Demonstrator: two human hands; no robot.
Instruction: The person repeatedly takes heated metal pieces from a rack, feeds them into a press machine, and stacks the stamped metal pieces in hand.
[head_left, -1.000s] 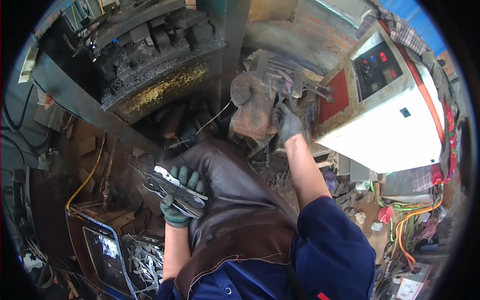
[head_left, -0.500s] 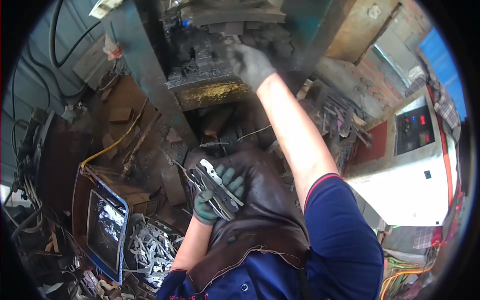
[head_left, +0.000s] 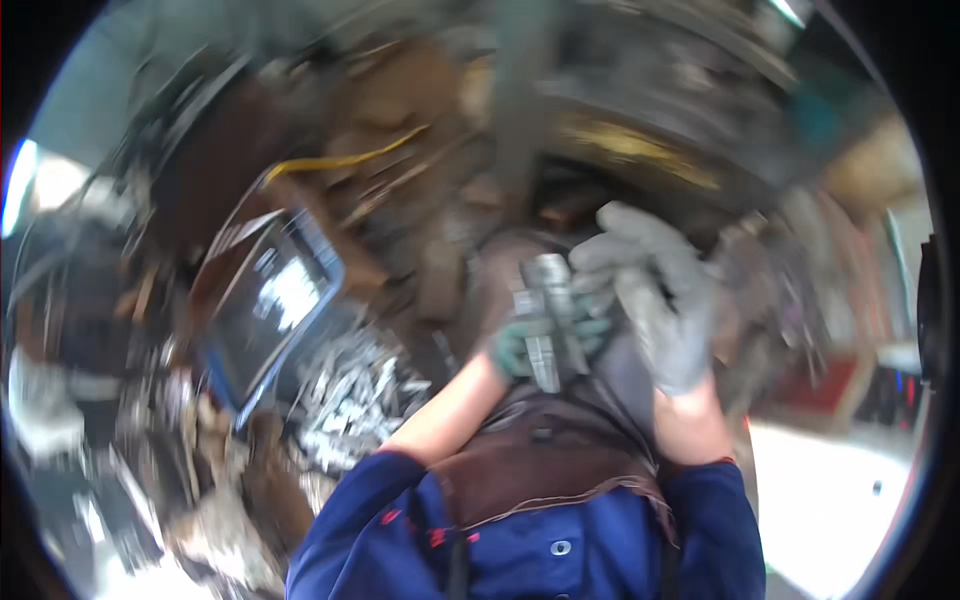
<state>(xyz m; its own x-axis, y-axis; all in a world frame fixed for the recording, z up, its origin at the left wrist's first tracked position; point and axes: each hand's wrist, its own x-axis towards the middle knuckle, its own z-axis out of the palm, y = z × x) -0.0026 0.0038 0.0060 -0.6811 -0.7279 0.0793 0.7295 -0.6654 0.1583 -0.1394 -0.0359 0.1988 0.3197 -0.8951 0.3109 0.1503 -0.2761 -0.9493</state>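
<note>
Left hand [head_left: 510, 350], green-gloved fingers [head_left: 593, 332] around metal pieces [head_left: 549, 285], gray-gloved right hand [head_left: 668, 295] just beside.

right hand [head_left: 655, 295] away from press [head_left: 645, 150], now beside left hand [head_left: 511, 348]

- blue-edged dark panel [head_left: 250, 330], glare across it, at left;
- yellow cable [head_left: 345, 162], blurred, above that;
- white cabinet [head_left: 825, 500] at lower right, with red panel [head_left: 815, 388]
</note>
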